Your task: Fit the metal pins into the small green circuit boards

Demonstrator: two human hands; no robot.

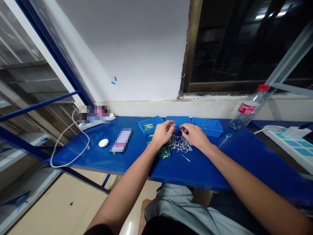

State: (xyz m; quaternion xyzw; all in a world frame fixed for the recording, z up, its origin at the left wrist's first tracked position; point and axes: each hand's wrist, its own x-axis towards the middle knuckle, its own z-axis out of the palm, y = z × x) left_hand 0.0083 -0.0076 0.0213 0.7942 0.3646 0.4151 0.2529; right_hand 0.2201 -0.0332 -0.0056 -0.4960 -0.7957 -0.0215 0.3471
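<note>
Several silver blind rivets (183, 145) lie in a loose pile on the blue table, with one stray rivet (186, 158) in front of it. Above the pile's left side is my left hand (163, 133), fingers curled toward the thumb. Facing it, my right hand (195, 135) has its thumb and fingers drawn together over the pile's right side. What either hand pinches is too small to make out. Green plastic packets (164, 151) lie under my left wrist. Behind the hands stand a left blue bin (144, 131) with packets, a middle blue bin (178, 118) and a right blue bin (212, 130).
A phone (121, 141) and a white oval object (103, 143) lie on the left, near a white cable (54, 153) and a power strip (96, 123). A plastic bottle (248, 109) stands at the right back. Further right sits a white-and-blue power strip (290, 143).
</note>
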